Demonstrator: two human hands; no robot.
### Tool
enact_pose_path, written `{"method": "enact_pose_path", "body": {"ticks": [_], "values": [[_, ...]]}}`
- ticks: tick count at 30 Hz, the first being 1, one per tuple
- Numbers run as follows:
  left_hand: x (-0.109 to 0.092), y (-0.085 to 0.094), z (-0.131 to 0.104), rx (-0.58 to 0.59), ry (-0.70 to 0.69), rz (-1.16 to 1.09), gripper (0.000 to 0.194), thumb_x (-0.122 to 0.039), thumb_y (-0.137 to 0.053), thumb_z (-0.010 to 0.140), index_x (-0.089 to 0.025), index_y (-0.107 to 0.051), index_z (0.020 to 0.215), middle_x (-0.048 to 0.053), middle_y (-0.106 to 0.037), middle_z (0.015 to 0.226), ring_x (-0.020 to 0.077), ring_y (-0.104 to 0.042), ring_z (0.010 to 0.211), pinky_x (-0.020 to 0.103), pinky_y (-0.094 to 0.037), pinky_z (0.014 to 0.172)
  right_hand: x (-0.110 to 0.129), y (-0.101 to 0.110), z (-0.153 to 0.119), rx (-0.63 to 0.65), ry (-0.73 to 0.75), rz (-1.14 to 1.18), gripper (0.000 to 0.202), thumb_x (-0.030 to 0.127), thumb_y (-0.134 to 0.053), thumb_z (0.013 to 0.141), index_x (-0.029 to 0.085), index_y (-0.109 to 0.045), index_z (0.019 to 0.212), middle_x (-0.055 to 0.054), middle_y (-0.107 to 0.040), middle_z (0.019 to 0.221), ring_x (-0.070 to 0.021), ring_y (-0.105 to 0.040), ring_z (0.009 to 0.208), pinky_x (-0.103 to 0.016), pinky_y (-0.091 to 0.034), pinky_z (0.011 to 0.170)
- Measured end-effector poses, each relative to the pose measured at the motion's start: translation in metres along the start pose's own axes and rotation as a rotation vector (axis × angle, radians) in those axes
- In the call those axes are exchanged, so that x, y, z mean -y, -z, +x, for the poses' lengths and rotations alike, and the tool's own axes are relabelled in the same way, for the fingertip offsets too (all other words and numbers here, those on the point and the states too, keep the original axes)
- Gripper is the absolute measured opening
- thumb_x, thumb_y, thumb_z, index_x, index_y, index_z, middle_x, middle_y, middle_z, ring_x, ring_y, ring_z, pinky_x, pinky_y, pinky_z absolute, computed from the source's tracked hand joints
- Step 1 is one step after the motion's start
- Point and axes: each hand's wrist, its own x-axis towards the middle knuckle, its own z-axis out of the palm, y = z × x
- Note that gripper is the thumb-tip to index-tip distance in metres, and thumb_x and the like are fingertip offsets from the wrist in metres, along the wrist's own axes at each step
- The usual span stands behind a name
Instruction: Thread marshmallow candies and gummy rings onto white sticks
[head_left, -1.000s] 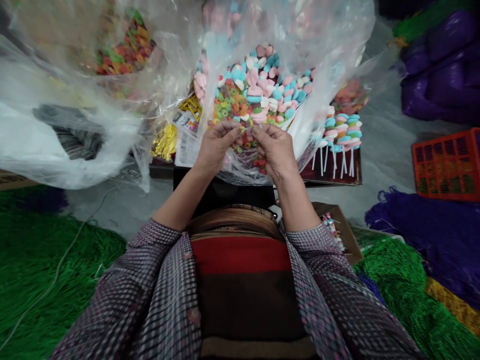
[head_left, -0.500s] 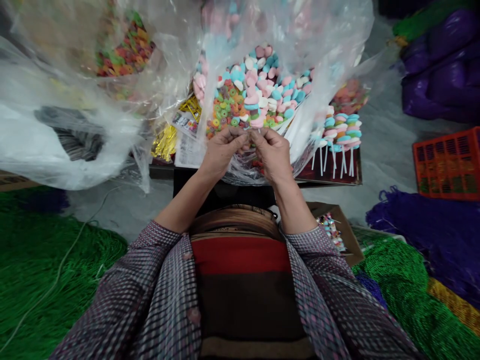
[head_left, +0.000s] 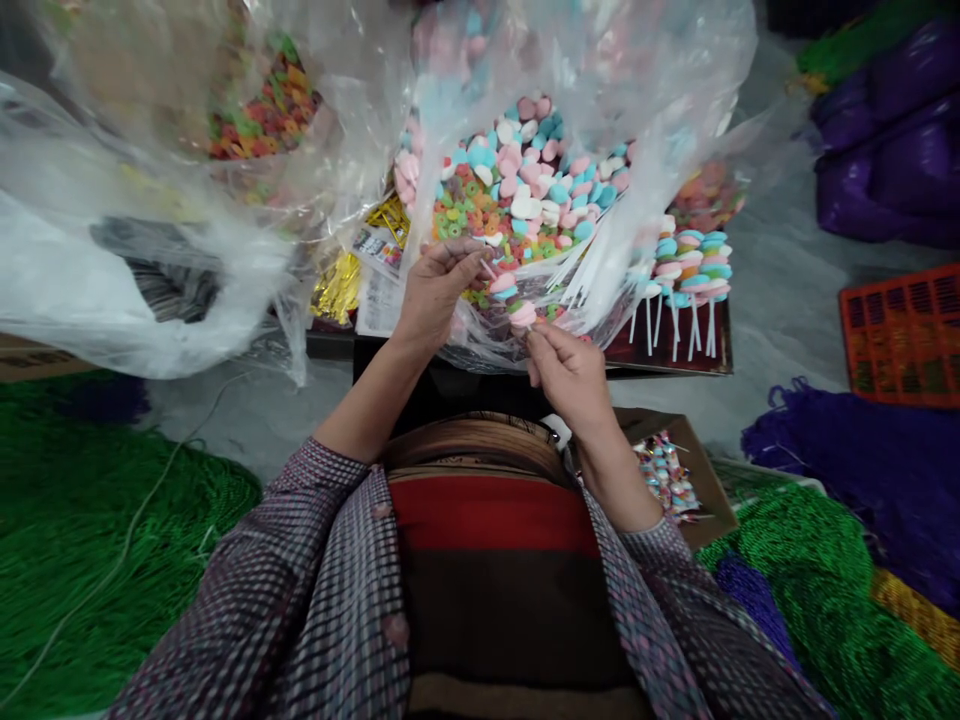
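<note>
A candy skewer (head_left: 504, 287), a white stick with pink, blue and green soft pieces on it, slants between my two hands over the open plastic bag. My left hand (head_left: 442, 290) pinches at its upper left end, where a short length of bare stick shows. Near the lower right end, my right hand (head_left: 570, 372) is closed just below a pink marshmallow. Behind the hands lie loose pink, white and blue marshmallows (head_left: 529, 165) and coloured gummy rings (head_left: 469, 212). Several white sticks (head_left: 589, 268) lie in the bag by the right hand.
Finished-looking candy skewers (head_left: 690, 265) lie at the table's right edge. Gold ties (head_left: 336, 285) are on the left, beside a bag of gummy rings (head_left: 262, 115). A cardboard box (head_left: 705, 480) with wrapped sweets stands low right, near an orange crate (head_left: 900, 330).
My hands have moved apart. The right hand came down and toward me, and the skewer tilted from upright to a slant between both hands.
</note>
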Motion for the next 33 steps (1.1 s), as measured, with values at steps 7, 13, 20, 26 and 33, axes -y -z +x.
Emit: {"method": "enact_pose_path", "body": {"ticks": [7,13,20,26,33], "values": [[-0.012,-0.005,-0.004,-0.11,0.033,-0.186,0.016,-0.031,-0.084,0.085,-0.021,-0.071,0.087,-0.002,-0.074,0.078,0.0082,-0.07,0.072,0.022,-0.055,0.07,-0.009,0.0,0.0,-0.052,0.058,-0.036,0.037,0.048,-0.055,0.098,0.022,-0.061,0.074,0.006,-0.046,0.052,-0.0113,-0.042,0.052,-0.028,-0.036,0.058],[-0.002,-0.004,-0.002,-0.086,-0.08,-0.126,0.011,-0.02,-0.08,0.086,-0.026,-0.071,0.09,-0.003,-0.075,0.083,0.0085,-0.07,0.076,0.023,-0.056,0.074,-0.007,0.002,-0.002,-0.054,0.063,-0.065,0.035,0.047,-0.053,0.099,0.021,-0.062,0.075,0.005,-0.046,0.055,-0.0111,-0.042,0.054,-0.028,-0.035,0.058],[0.01,-0.005,-0.005,-0.058,-0.203,-0.048,0.008,-0.026,-0.074,0.09,-0.025,-0.07,0.097,-0.002,-0.076,0.089,0.01,-0.072,0.082,0.025,-0.057,0.078,-0.012,-0.001,-0.001,-0.061,0.046,-0.076,0.034,0.044,-0.052,0.098,0.022,-0.061,0.075,0.004,-0.046,0.056,-0.0119,-0.043,0.057,-0.027,-0.034,0.057],[0.003,-0.005,-0.011,-0.08,-0.317,0.236,0.011,-0.024,-0.075,0.089,-0.025,-0.072,0.099,-0.001,-0.077,0.092,0.0118,-0.072,0.085,0.028,-0.056,0.085,-0.012,-0.005,0.0,-0.062,0.046,-0.075,0.035,0.045,-0.052,0.099,0.022,-0.059,0.073,0.004,-0.046,0.056,-0.0116,-0.043,0.056,-0.027,-0.033,0.058],[0.009,-0.018,-0.019,-0.027,-0.262,0.091,0.006,-0.025,-0.068,0.093,-0.023,-0.071,0.098,0.0,-0.076,0.09,0.011,-0.07,0.081,0.026,-0.056,0.079,-0.011,-0.008,0.007,-0.019,-0.051,0.057,0.045,0.063,-0.054,0.097,0.022,-0.067,0.084,0.007,-0.045,0.048,-0.0106,-0.041,0.046,-0.027,-0.033,0.054]]}}
